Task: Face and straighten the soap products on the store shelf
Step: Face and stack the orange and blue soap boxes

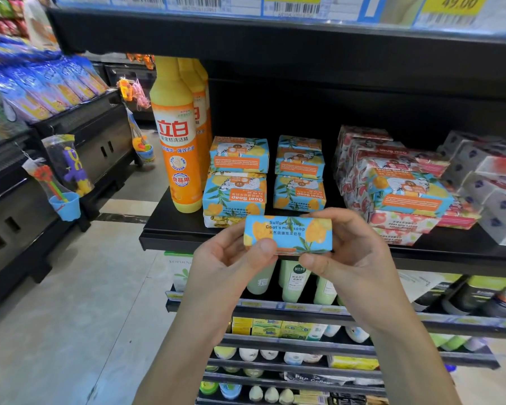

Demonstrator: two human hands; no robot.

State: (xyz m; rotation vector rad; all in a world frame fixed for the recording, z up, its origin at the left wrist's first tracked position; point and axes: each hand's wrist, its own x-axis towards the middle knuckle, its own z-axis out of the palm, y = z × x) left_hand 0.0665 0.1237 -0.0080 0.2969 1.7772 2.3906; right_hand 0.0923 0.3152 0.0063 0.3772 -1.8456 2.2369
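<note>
Soap bar (288,234) in blue-and-yellow wrap is held clear of the shelf (170,232), just before its front edge; the left hand (234,255) pinches one end and the right hand (345,244) the other, its printed face toward the person, likely to check orientation; behind, two stacks of matching bars (237,179) sit with labels upside down.

The held bar (288,233) reads "Sulfur Spring Goat's milk soap". At twelve o'clock stacked bars (234,197) show "Goat Soap"; the orange bottle (176,147) at ten o'clock "立白", a price tag (453,2) at one o'clock "49.00"
</note>
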